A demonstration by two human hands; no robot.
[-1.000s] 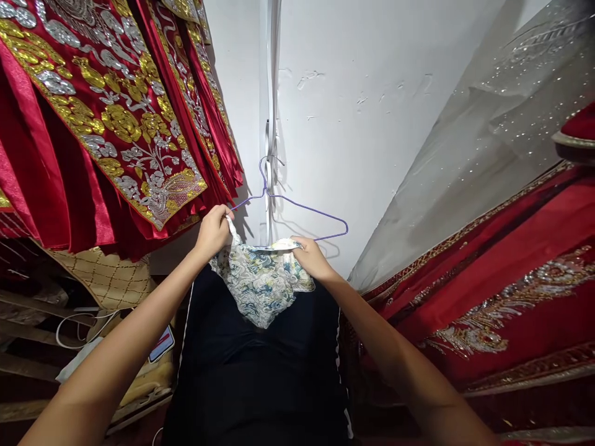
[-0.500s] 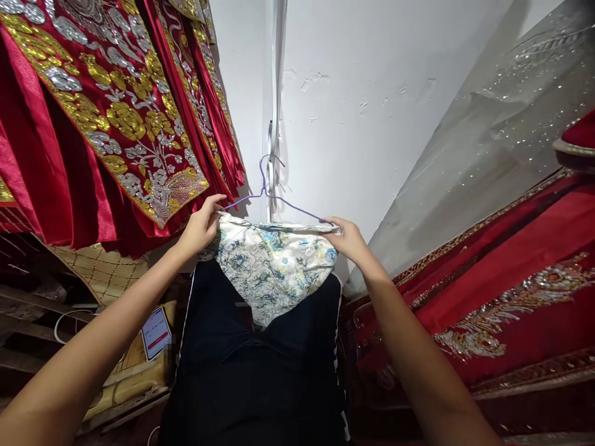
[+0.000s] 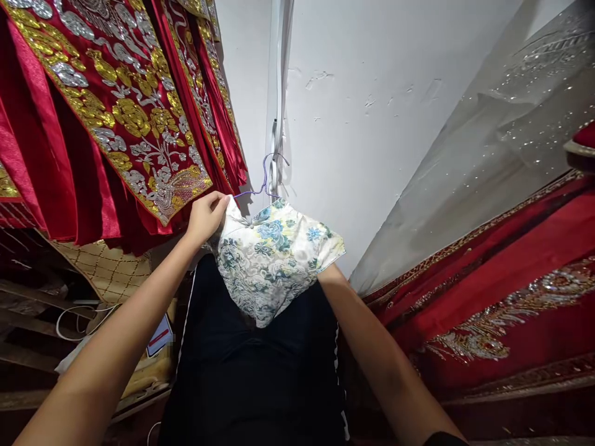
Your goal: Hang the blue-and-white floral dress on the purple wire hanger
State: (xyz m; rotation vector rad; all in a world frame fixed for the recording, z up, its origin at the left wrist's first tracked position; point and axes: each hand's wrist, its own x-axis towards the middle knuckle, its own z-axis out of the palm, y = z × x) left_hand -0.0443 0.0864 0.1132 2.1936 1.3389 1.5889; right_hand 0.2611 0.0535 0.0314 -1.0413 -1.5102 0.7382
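Observation:
A short-sleeved floral blouse (image 3: 274, 266), white with blue, green and yellow flowers, hangs from a purple wire hanger (image 3: 265, 176). The hanger's hook is at a white upright rail (image 3: 277, 80) against the wall. My left hand (image 3: 207, 217) pinches the blouse's left shoulder at that end of the hanger. On the other side, my right forearm (image 3: 367, 328) reaches up behind the right sleeve. The cloth covers my right hand, so its fingers are hidden.
Red garments with gold and silver embroidery (image 3: 134, 118) hang at upper left. At right are a sparkly white sheer cloth (image 3: 446, 173) and red beaded cloth (image 3: 511, 272). A phone (image 3: 160, 337) rests at lower left, near a white cable (image 3: 69, 331).
My right hand has gone from gripping the right shoulder to behind the sleeve. That shoulder now covers the hanger's right arm, and the sleeve is spread outward. My left hand keeps its pinch.

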